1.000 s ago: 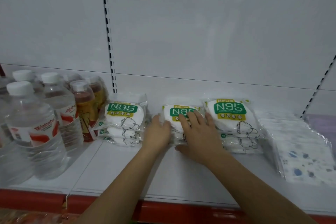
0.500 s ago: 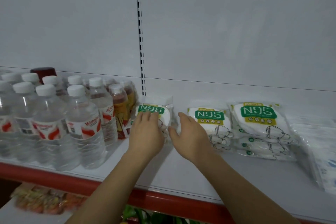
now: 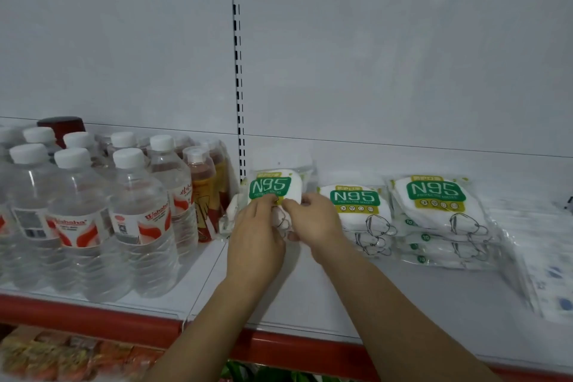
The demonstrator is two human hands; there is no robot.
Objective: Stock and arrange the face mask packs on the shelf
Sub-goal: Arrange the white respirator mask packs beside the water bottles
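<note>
Three stacks of white N95 mask packs with green labels lie along the back of the white shelf (image 3: 310,298). Both hands are on the left stack (image 3: 274,187). My left hand (image 3: 255,237) covers its front left part, fingers curled over the top pack. My right hand (image 3: 313,220) holds the stack's right side with curled fingers, thumb near the label. The middle stack (image 3: 356,205) and the right stack (image 3: 440,205) lie untouched to the right.
Water bottles (image 3: 136,217) and amber drink bottles (image 3: 204,192) stand close to the left of the left stack. Packs of patterned masks (image 3: 545,263) lie at the far right. A slotted upright (image 3: 237,71) runs up the back panel. The shelf front has a red edge (image 3: 93,316).
Both hands left the middle stack and came together on the left stack; my right hand crossed over from beside the middle stack. The camera view swung left.
</note>
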